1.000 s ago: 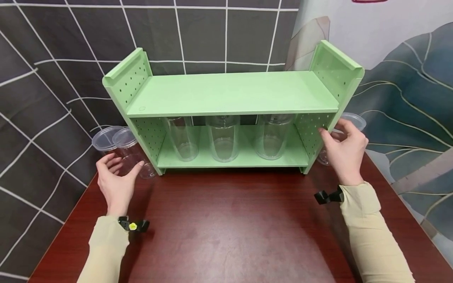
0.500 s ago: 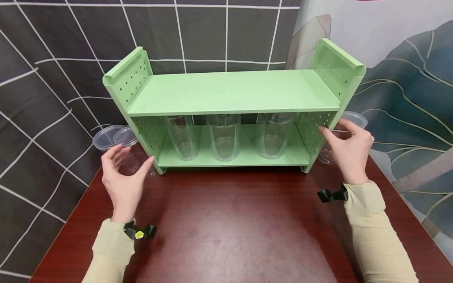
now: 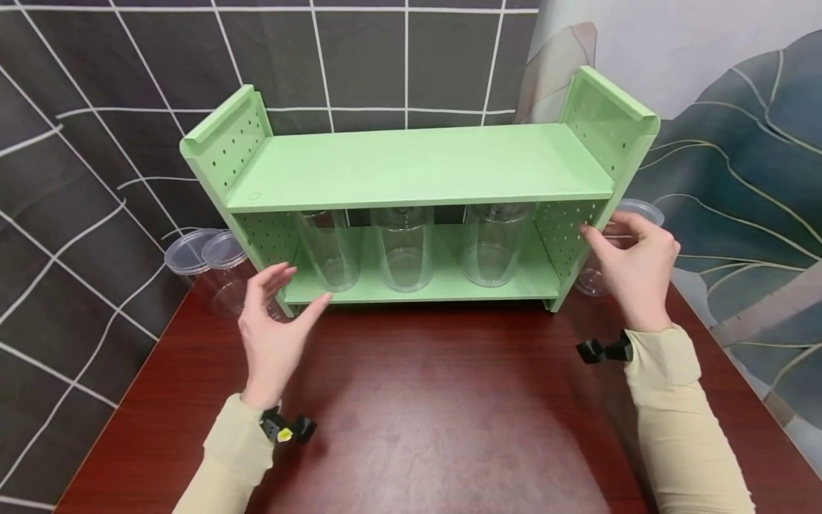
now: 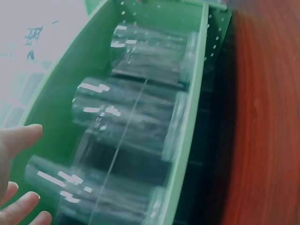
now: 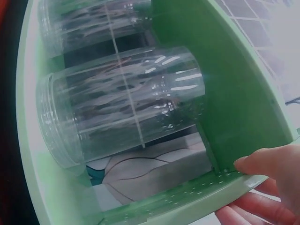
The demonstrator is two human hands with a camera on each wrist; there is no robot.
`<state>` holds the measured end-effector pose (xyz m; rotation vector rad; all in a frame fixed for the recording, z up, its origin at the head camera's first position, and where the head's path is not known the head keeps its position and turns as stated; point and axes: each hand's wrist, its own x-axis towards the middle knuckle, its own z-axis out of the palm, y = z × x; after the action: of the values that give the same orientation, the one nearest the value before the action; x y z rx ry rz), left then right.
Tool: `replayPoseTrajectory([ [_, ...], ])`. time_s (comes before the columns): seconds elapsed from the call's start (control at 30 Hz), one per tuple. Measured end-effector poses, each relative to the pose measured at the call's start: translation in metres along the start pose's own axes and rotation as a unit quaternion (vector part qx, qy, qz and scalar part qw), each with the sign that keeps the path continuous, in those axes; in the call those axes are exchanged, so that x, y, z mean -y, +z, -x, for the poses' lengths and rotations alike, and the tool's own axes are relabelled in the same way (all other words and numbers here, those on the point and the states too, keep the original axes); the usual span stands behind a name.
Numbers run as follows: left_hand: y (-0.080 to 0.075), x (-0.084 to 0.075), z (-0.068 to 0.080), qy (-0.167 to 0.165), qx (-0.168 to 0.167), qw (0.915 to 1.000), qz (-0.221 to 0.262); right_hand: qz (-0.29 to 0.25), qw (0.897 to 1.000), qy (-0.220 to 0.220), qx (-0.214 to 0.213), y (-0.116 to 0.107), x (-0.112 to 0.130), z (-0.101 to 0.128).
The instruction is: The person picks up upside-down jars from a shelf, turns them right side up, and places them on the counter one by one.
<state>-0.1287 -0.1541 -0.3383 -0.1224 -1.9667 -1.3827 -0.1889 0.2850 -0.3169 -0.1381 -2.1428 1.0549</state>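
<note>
A light green two-tier shelf [image 3: 420, 168] stands on the table. On its lower board are three clear plastic jars: a narrower left jar [image 3: 330, 260], a middle jar [image 3: 406, 257] and a right jar [image 3: 493, 253]. My right hand [image 3: 636, 275] grips the front edge of the shelf's right side panel. In the right wrist view its thumb [image 5: 255, 161] lies on the inner face and the other fingers are outside. My left hand [image 3: 272, 350] holds nothing; its thumb and fingers are spread apart in front of the shelf's lower left corner.
Two clear lidded jars, an outer jar [image 3: 190, 251] and an inner jar [image 3: 222, 251], stand left of the shelf. Another clear jar [image 3: 638, 212] stands right of it, partly behind my right hand. Behind hangs a dark grid-patterned cloth [image 3: 366, 61]. The tabletop [image 3: 417, 414] is reddish brown.
My left hand has moved right, from beside the left-hand jars to the front of the shelf's lower left corner. My right hand stays on the side panel.
</note>
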Motion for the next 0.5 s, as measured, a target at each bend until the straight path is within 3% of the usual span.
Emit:
replayPoseTrajectory([
  [0.27,0.027,0.037,0.003,-0.02,0.042,0.9989,0.007,-0.001,1.0,0.002,-0.019,0.001,-0.002,0.002],
  [0.5,0.048,0.057,-0.007,-0.078,0.019,0.9966,0.018,-0.005,1.0,0.005,-0.025,0.005,-0.003,0.002],
])
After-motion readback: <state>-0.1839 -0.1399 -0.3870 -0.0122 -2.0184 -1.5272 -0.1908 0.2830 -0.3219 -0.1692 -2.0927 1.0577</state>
